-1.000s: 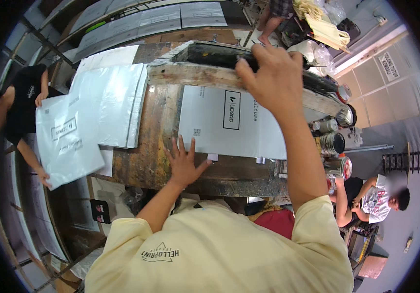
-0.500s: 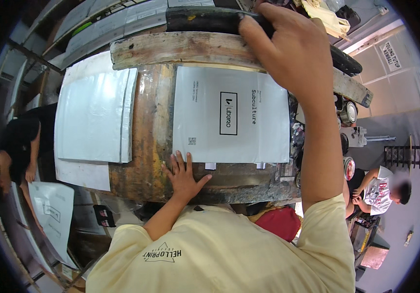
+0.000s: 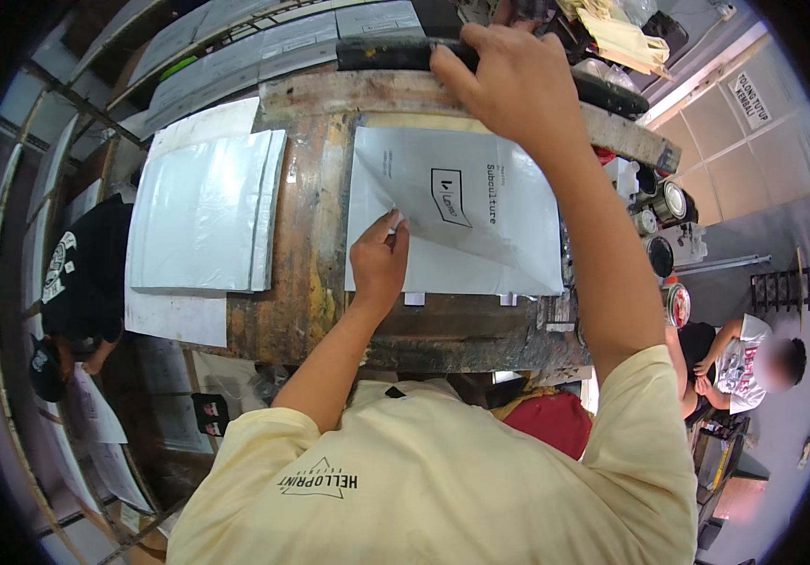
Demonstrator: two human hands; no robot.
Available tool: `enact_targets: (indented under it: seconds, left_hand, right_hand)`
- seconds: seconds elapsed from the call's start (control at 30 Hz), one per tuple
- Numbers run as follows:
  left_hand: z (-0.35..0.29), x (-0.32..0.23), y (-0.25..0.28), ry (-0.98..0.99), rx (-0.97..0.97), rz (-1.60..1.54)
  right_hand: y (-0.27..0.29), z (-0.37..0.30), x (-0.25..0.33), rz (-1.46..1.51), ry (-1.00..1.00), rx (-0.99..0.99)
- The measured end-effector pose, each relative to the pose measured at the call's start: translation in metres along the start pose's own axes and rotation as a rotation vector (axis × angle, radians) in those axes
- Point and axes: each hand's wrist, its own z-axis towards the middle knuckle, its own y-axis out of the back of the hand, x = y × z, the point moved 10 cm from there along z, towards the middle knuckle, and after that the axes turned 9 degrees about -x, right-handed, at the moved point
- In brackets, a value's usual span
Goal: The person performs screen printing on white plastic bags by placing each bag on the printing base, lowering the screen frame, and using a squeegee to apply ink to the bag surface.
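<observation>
A white plastic mailer bag (image 3: pixel 518 235) with black print lies on the stained wooden work board (image 3: pixel 315 235) before me. My left hand (image 3: pixel 381 254) pinches the near left part of this bag, which is lifted and folds diagonally across its printed box. At the far edge, my right hand (image 3: pixel 518 85) curls over a long black bar (image 3: pixel 386 54), thumb on the near side; its fingertips are partly hidden. Directly below that bar runs a worn wooden beam (image 3: pixel 329 92), seen edge-on. Two small white tabs (image 3: pixel 414 298) stick out under the bag's near edge.
A stack of white plastic bags (image 3: pixel 202 212) rests on a white sheet at the left. Several cans (image 3: pixel 670 201) stand to the right. A co-worker in black (image 3: pixel 94 264) bends by the racks at far left; another person (image 3: pixel 739 363) sits at right. Racks (image 3: pixel 292 42) with bags stand behind.
My left hand went from lying flat at the bag's near edge to pinching and lifting the bag. My right hand and the bar shifted slightly left. The co-worker at left bent differently.
</observation>
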Motion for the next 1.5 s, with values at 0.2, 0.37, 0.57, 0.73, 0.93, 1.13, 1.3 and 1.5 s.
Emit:
enact_targets:
  seconds: [0.2,0.37,0.57,0.73,0.93,1.13,1.3,1.5]
  left_hand:
    - [-0.012,0.074,0.052,-0.001,-0.276,-0.136]
    - [0.022,0.148,0.144,0.242,-0.325,-0.189]
    - [0.095,0.249,0.291,0.346,-0.24,-0.011]
    - [0.173,0.295,0.39,0.26,-0.296,0.295]
    - [0.239,0.241,0.457,-0.047,-0.818,1.422]
    - [0.101,-0.008,0.155,0.005,0.148,-0.456]
    - [-0.031,-0.022,0.114,0.634,0.055,-1.311]
    - [-0.117,0.17,0.052,1.097,0.139,-0.945]
  right_hand:
    - [-0.001,0.006,-0.001,0.095,0.012,-0.071]
    - [0.002,0.018,-0.008,0.084,-0.026,-0.055]
    - [0.002,0.038,-0.005,0.151,-0.038,-0.046]
    - [-0.003,0.041,-0.007,0.069,-0.074,0.026]
    - [0.0,0.034,-0.016,0.096,-0.041,-0.014]
    - [0.003,0.011,0.0,0.075,-0.087,0.033]
    - [-0.03,-0.119,0.044,0.018,0.041,0.357]
    - [-0.11,-0.309,0.07,0.287,-0.105,0.7]
